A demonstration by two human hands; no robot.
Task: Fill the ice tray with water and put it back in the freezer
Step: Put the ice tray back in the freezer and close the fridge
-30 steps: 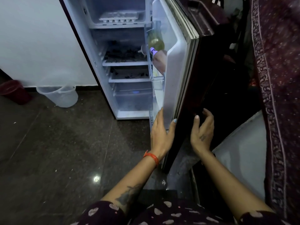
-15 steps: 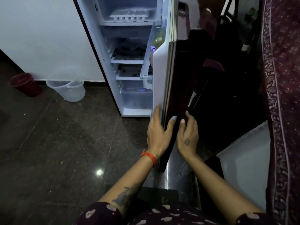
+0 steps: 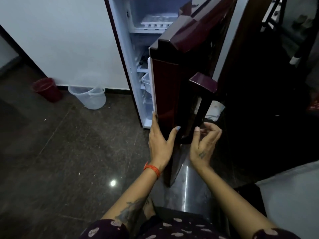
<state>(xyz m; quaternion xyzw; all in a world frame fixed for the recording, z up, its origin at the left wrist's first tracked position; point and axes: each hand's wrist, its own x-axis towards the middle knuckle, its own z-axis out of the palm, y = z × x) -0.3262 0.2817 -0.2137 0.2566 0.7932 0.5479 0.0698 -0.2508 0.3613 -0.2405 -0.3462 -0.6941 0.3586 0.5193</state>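
A white ice tray lies in the freezer compartment at the top of the fridge, partly hidden by the maroon fridge door. The door stands half swung across the opening. My left hand holds the door's lower edge, fingers on the inner side and thumb on the dark front. My right hand hovers just off the door front below the handle, fingers loosely curled and holding nothing.
A clear plastic bucket and a red bucket stand on the dark stone floor by the white wall. Fridge shelves show behind the door. A white surface sits at the right.
The door has swung further toward the fridge, now covering most of the shelves. My left hand kept its hold on the edge. My right hand came off the door front.
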